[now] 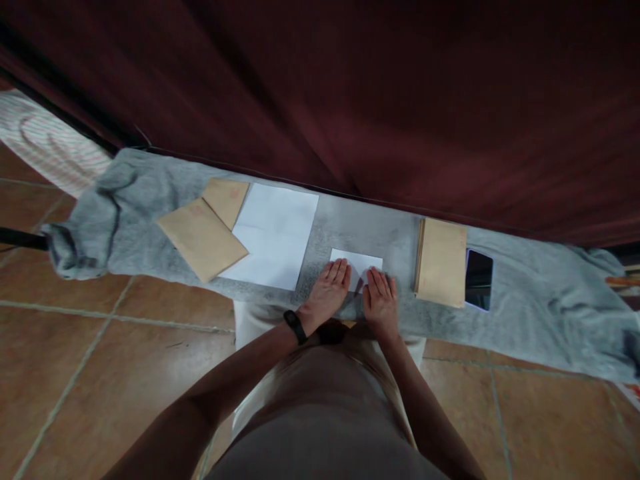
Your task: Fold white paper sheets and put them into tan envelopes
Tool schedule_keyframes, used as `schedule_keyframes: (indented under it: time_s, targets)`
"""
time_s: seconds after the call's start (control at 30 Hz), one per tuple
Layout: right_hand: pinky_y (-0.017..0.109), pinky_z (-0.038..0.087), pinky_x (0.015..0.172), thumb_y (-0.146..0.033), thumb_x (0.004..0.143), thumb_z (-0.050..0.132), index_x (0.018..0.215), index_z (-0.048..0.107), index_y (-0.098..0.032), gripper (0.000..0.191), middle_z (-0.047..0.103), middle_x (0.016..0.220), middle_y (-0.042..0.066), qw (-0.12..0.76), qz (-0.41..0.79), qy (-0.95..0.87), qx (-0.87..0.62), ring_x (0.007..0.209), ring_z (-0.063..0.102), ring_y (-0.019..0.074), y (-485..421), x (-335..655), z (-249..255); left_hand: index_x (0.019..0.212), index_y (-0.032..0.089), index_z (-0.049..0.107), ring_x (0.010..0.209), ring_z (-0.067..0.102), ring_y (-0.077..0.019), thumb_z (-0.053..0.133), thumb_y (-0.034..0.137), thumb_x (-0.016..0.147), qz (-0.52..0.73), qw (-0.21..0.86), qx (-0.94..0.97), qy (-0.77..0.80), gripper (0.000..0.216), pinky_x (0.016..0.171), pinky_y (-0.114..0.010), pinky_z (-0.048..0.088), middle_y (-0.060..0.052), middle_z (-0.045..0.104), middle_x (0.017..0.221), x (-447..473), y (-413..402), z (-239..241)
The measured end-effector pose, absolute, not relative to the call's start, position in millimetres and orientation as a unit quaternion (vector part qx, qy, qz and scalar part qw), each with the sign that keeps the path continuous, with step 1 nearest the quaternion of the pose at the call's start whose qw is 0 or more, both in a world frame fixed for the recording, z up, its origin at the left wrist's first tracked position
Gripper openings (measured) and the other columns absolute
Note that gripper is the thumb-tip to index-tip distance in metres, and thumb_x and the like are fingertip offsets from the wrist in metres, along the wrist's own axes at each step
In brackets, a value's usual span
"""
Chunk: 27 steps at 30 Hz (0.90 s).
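A small white piece of paper, possibly folded, lies on the grey cloth in front of me. My left hand, below a black wristband, rests flat on its left part with fingers stretched out. On its right edge lies my right hand, palm down, fingers extended and close together. Neither hand grips anything. Left of them is a stack or sheet of larger white paper. Two tan envelopes overlap its left side. A stack of tan envelopes sits to the right of my right hand.
A phone with a dark screen and purple edge lies beside the envelope stack. Grey cloth covers the long narrow table. Dark red curtain hangs along its far edge. Striped fabric is at the far left, over tiled floor.
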State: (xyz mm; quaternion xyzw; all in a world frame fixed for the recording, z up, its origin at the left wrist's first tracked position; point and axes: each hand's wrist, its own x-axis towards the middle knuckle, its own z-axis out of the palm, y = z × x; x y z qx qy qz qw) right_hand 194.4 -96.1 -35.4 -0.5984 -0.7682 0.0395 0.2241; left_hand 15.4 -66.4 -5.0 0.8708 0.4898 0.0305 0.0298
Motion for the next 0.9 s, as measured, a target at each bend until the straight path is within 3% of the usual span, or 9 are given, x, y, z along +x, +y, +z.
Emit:
schedule_keyframes:
  time_s: [0.17,0.3,0.6,0.9]
  targets:
    - [0.052,0.028,0.124,-0.022,0.102,0.041,0.149,0.053,-0.016,0.048,0.055,0.152,0.012,0.212,0.063,-0.797,-0.562,0.144,0.046,0.0263,-106.1,184.1,-33.7,0.149,0.008,0.048,0.149,0.040,-0.0279,0.042,0.009,0.095,0.029,0.055,0.870,0.489,0.055,0.123,-0.046,0.034,-0.020,0.047,0.157,19.8,-69.4,-3.1]
    - [0.050,0.028,0.126,-0.023,0.102,0.044,0.147,0.054,-0.018,0.047,0.055,0.151,0.010,0.199,0.078,-0.812,-0.543,0.143,0.048,0.0248,-110.2,179.9,-30.9,0.147,0.005,0.051,0.148,0.042,-0.0283,0.040,0.008,0.095,0.013,0.046,0.879,0.475,0.053,0.122,-0.043,0.036,-0.019,0.047,0.157,19.4,-69.7,-2.0]
    - [0.051,0.027,0.126,-0.025,0.105,0.043,0.149,0.052,-0.018,0.045,0.056,0.151,0.011,0.194,0.079,-0.803,-0.557,0.142,0.050,0.0238,-113.8,187.8,-22.9,0.147,0.008,0.051,0.148,0.043,-0.0258,0.041,0.005,0.093,0.043,0.023,0.888,0.456,0.056,0.122,-0.042,0.037,-0.018,0.049,0.155,-3.9,-82.0,-7.7]
    - [0.052,0.028,0.126,-0.023,0.106,0.043,0.151,0.048,-0.015,0.046,0.053,0.154,0.012,0.200,0.063,-0.793,-0.572,0.144,0.047,0.0248,-119.4,202.9,-23.5,0.141,0.007,0.058,0.143,0.049,-0.0290,0.044,0.027,0.104,0.109,0.012,0.878,0.467,0.045,0.123,-0.046,0.036,-0.019,0.054,0.150,-21.6,-91.9,-13.8]
